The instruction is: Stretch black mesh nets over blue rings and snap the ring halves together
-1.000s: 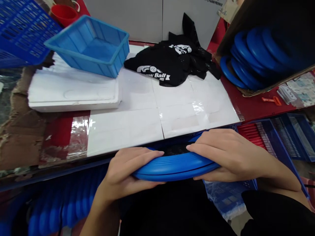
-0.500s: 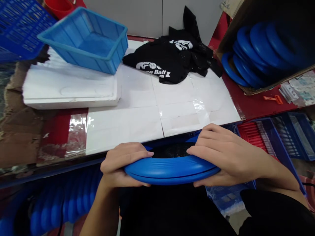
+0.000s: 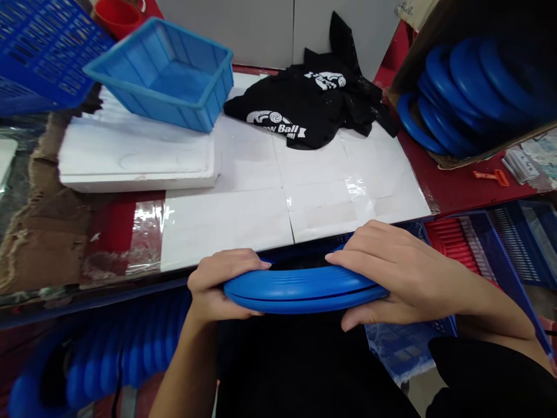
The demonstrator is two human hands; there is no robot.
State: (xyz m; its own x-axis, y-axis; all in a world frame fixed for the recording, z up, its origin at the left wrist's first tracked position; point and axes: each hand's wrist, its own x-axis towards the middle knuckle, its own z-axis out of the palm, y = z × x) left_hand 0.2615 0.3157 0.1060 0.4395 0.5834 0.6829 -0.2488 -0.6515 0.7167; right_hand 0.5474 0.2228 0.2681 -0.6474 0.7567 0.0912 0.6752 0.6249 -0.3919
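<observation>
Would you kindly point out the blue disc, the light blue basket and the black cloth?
blue disc (image 3: pixel 300 288), head view, front rim.
light blue basket (image 3: pixel 174 111), head view, near wall.
black cloth (image 3: pixel 304 104), head view, middle fold.

Blue disc (image 3: pixel 300 288) slightly lower, flatter.

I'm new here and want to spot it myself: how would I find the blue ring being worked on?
Start at the white table and come to its near edge. Just below it, the left hand and right hand grip a flat blue ring by its two ends. Unlike the rings stacked in the cardboard box, it has black mesh across its middle.
</observation>
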